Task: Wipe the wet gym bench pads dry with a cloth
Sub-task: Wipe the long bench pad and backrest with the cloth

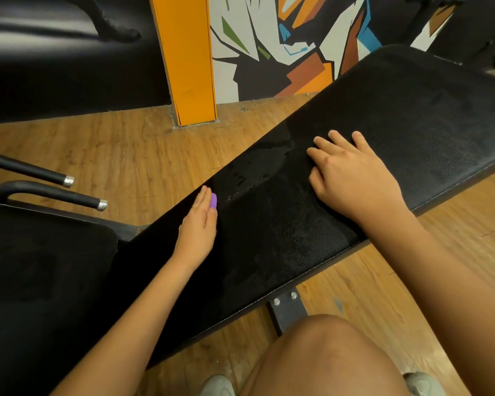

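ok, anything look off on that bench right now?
Yes: a wet patch with droplets sits mid bench pad, toward its far edge, between the left hand and right hand. No cloth stands out; a dark one under the right hand can't be ruled out.

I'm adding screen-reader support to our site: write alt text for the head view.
Two bare hands rest on a black gym bench pad with a wet patch between them: right hand flat on top, left hand at its far edge. Wooden floor below.
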The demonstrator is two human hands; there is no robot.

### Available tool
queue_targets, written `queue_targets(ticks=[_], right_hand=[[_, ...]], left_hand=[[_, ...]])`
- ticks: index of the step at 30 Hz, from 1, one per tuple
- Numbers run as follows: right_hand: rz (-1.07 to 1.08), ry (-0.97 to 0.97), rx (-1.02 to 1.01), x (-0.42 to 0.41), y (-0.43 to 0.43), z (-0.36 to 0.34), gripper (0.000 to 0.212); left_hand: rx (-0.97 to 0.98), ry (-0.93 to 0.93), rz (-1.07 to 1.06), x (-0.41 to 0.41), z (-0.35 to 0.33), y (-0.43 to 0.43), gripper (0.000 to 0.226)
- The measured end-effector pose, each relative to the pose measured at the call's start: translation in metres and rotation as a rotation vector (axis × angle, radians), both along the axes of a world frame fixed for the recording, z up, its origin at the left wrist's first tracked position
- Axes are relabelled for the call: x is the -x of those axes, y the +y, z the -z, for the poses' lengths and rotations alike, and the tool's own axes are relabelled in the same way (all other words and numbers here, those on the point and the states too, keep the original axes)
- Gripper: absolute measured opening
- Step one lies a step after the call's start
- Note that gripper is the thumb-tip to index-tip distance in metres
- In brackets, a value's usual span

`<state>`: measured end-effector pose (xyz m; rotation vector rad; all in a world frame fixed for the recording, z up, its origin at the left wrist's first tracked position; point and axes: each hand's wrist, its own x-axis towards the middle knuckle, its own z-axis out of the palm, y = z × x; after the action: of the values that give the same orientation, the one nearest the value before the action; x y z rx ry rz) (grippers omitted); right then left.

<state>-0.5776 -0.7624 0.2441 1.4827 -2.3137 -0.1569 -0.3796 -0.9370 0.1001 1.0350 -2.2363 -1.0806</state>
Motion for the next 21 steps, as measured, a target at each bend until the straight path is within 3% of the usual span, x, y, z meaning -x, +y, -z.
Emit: queue_targets(ticks=[9,21], right_hand=[[-0.006,0.006,-0.001,0.001,0.000,0.001,0.047],[-0.001,-0.004,0.000,0.001,-0.001,-0.001,0.044]], left_hand=[[0.023,0.088,0.039,-0.062,0.020,0.090,0.050],[-0.015,-0.020,-0.115,0.059,-0.019,-0.041,0.050]])
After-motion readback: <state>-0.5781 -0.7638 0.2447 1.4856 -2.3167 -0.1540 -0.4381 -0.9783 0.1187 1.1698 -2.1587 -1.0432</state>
